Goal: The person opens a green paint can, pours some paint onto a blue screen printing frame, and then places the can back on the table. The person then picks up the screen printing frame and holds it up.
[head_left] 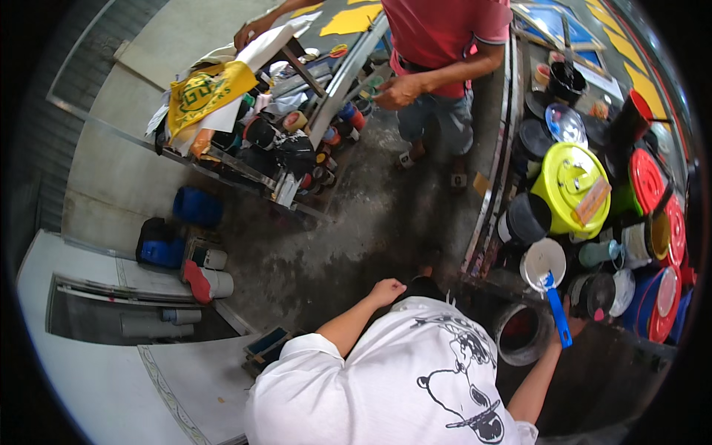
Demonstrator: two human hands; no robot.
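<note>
My left hand (387,291) is held low in front of my white shirt (371,378), fingers curled in, with nothing visible in it. Over on the right, my right hand (578,324) reaches to the crowded bench edge, beside a black-sided container (591,295). Its fingers look spread, though partly hidden by a blue-handled tool (558,315). That tool leans out of a round white tub (539,259), its head smeared with pale material. Just left of my right wrist stands an open grey bucket (517,334) with dark red inside.
Lidded buckets, among them a yellow-green one (571,185) and a red-lidded one (647,180), crowd the right bench. Ahead, a person in a red shirt (445,30) stands beside a cluttered metal-framed table (278,185). Blue containers (198,206) sit on the left floor.
</note>
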